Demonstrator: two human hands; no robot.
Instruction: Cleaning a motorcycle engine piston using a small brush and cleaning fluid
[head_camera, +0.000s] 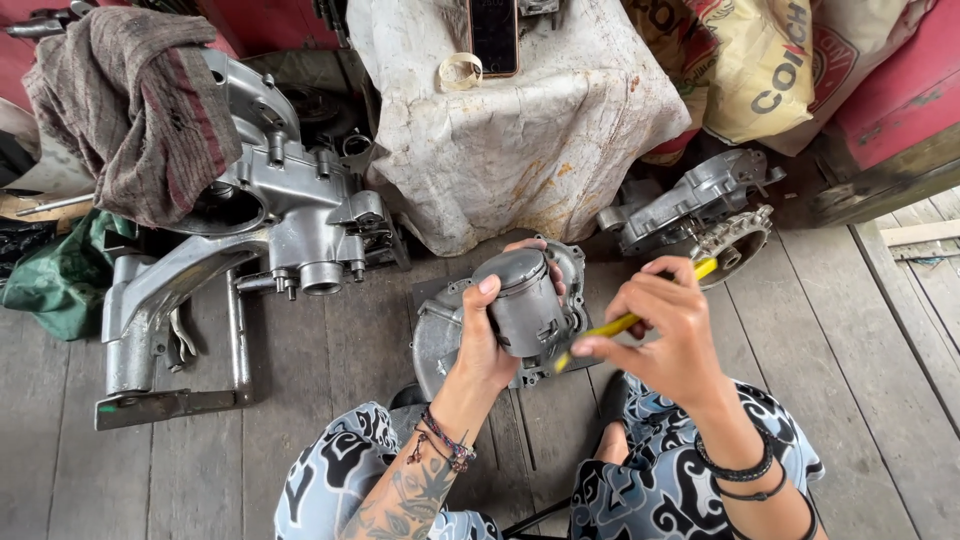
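My left hand (487, 340) grips a grey metal piston (525, 300), held upright above a flat engine cover (440, 335) that lies on the wooden floor. My right hand (665, 335) pinches a thin yellow-handled tool (625, 322), whose tip points at the piston's lower right side. Both hands are over my lap, between my knees in blue patterned cloth.
A large silver engine case (290, 215) with a brown rag (130, 110) draped on it sits at left. Another engine part (700, 210) lies at right. A stained white cloth (520, 130) covers a box carrying a phone (494, 35) and a tape roll (460, 70).
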